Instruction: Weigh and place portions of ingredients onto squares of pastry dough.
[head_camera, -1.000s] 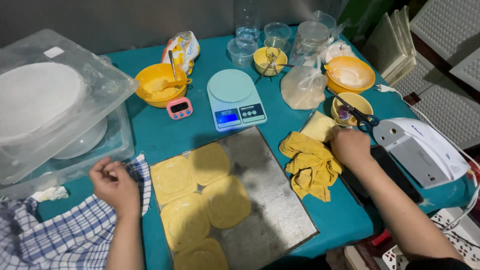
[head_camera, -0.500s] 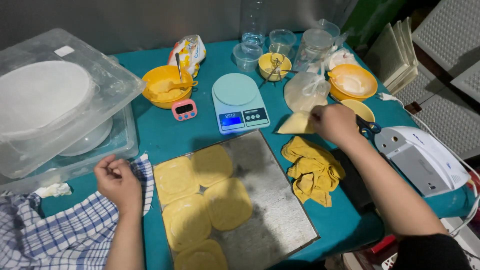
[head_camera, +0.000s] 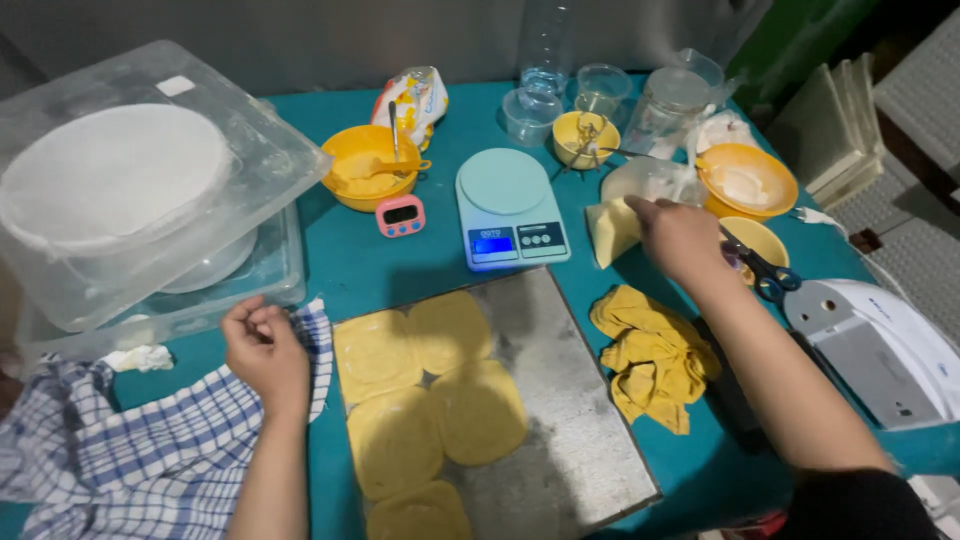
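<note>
While the left hand (head_camera: 265, 350) is resting loosely curled on the blue checked cloth (head_camera: 150, 450) at lower left, the right hand (head_camera: 680, 238) is pinching a pale yellow dough wedge (head_camera: 610, 230) right of centre, beside the light blue digital scale (head_camera: 508, 205).

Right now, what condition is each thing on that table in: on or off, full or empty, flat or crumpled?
Kitchen scale: on, display lit, platform empty.
Metal tray: holds five flat yellow dough discs.
Yellow cloth: crumpled.
Checked cloth: spread, under the left hand.
Yellow bowl: partly filled, spoon inside.
Right hand: touching a pale wedge.
Clear box: lidded.
</note>
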